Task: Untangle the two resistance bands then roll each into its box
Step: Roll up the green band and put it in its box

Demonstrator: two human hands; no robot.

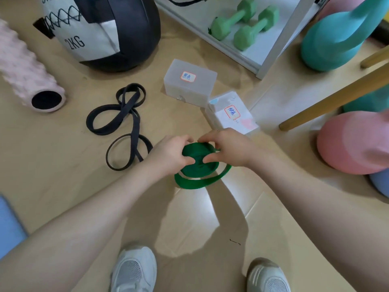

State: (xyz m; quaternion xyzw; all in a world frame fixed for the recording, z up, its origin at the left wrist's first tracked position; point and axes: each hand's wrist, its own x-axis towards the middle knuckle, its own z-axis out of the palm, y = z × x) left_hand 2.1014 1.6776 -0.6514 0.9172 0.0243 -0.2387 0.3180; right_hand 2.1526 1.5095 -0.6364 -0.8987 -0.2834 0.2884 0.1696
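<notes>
Shoes: we see two pale mesh shoes (134, 268) on the floor (63, 157), nearest to us, well behind the fingers.
Left hand: our left hand (168, 153) curls its fingers (185, 140) round the left edge of the green band (197, 163); thumb on the near face, fingertips over the far rim, so they are grasping the roll.
Right hand: our right hand (228, 147) pinches the right edge of the same roll, thumb near the middle, fingers over the top; also grasping.
Green band: mostly wound into a flat coil between the two sets of fingers, with one loose loop hanging below and to the right of them, near the floor.
Black band: the black band (124, 125) lies in loose loops on the floor just left of the left fingers, apart from the green one.
Green-label box: a translucent box (230, 112) with a handwritten label sits just beyond the right fingers.
Black-label box: a second labelled box (190, 80) stands farther off, touching or almost touching the first; we cannot tell which.
Far left of the fingers: a pink foam roller (27, 72) and a black-and-white ball marked 2KG (101, 30).
Far right of the fingers: a wooden leg (336, 98), pink (353, 142) and teal kettlebells (334, 36), and green dumbbells (244, 24) on a white shelf (265, 66).
</notes>
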